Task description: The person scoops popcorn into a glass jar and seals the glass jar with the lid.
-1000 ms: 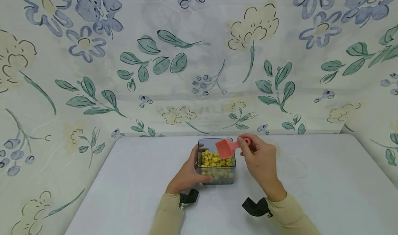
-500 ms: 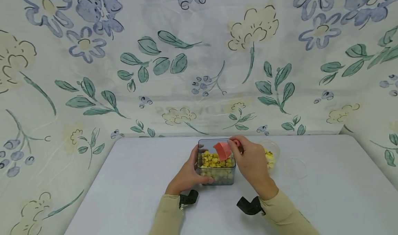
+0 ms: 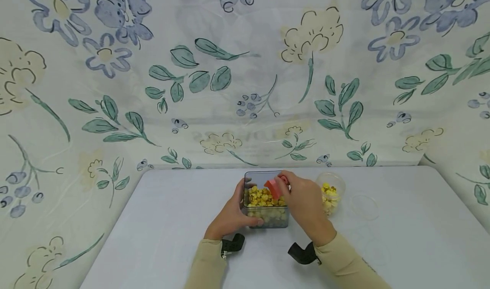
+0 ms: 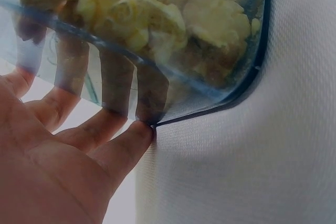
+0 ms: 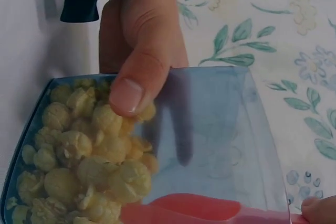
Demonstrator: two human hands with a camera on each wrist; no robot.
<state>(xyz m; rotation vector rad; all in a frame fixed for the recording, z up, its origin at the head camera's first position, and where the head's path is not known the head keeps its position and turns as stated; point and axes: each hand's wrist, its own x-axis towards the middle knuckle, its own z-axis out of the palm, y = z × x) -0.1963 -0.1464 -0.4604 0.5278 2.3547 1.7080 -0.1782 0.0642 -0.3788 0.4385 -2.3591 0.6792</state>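
A see-through bluish rectangular container [image 3: 283, 223], more than half full of yellow popcorn [image 3: 257, 195], stands on the table. My left hand [image 3: 226, 219] grips its left side, thumb across the front and fingers behind; the left wrist view shows those fingers through the clear wall [image 4: 79, 72]. With my right hand [image 3: 308, 206] I pinch the handle of a small red scoop [image 3: 272, 188]. The scoop's bowl is tilted down inside the container, right at the popcorn. Through the container's side, the right wrist view shows the scoop [image 5: 197, 207] low against the popcorn pieces [image 5: 79, 150].
Behind my right hand stands a clear round tub [image 3: 340, 182] holding paler popcorn [image 3: 330, 194]. A clear round lid [image 3: 364, 207] lies to its right on the white table [image 3: 164, 229]. A flower-patterned cloth [image 3: 260, 127] hangs behind the table's far edge.
My right hand has moved left and slightly down, bringing the scoop from above the container's right rim down to the popcorn. The round tub has come into view. My left hand stays put.
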